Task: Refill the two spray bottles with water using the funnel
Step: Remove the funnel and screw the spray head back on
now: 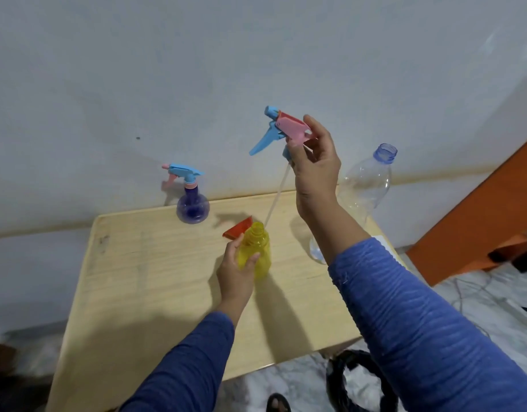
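Fingers and thumb of the left hand (237, 273) are curled round the yellow spray bottle (256, 251), which is held upright on the wooden table (143, 278) with its neck uncapped. Farther left, at the far edge of the table, a purple spray bottle (193, 208) is seen standing upright with its blue and pink trigger head still fitted. Just behind the yellow bottle, a red funnel (240, 228) is seen lying on the tabletop. Above and to the right, a pink and blue trigger sprayer head (281, 129) is pinched at its collar by the fingers of the raised right hand (315, 171); its dip tube (277, 197) hangs down towards the yellow bottle's mouth. Farthest right, a clear plastic water bottle (364, 185) is seen uncapped, partly hidden behind the right forearm, with a little water visible at its base.
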`<state>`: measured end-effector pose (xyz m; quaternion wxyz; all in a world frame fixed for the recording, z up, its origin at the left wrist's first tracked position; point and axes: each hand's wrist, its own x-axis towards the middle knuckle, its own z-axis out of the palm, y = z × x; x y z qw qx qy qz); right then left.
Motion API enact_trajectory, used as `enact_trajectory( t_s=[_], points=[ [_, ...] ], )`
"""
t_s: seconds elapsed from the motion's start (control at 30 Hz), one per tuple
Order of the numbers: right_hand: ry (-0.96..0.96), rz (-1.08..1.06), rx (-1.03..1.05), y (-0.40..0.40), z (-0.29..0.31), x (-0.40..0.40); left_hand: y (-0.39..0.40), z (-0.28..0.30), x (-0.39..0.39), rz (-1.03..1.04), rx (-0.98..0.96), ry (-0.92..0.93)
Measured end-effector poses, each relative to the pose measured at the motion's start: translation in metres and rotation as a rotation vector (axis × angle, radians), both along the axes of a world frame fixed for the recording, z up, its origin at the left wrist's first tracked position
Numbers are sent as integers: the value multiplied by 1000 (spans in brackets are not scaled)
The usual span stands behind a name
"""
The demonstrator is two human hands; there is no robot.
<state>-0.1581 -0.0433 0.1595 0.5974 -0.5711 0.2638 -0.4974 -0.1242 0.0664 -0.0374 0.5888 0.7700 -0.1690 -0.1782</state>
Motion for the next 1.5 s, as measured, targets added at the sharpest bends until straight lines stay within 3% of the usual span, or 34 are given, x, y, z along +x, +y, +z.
enact_trajectory(
  t_s=[0.2,0.4,0.77,1.2,1.33,1.5],
  points=[
    [-26,-39,-71,7,2,6,0,-4,2,-13,-20,24],
    [28,-10,-19,15,-36,10,-2,-7,4,-21,-28,29],
    [328,94,-44,34,-127,-7,-4,-14,7,-17,-58,46],
    [526,321,-343,14,-128,-18,-2,-12,6,-37,-87,46],
    [529,273,-369,16,-130,-17,-3,-14,6,-34,-89,33],
    [599,226,-603,13,-134,-12,-2,-16,6,-51,-83,17]
  ],
)
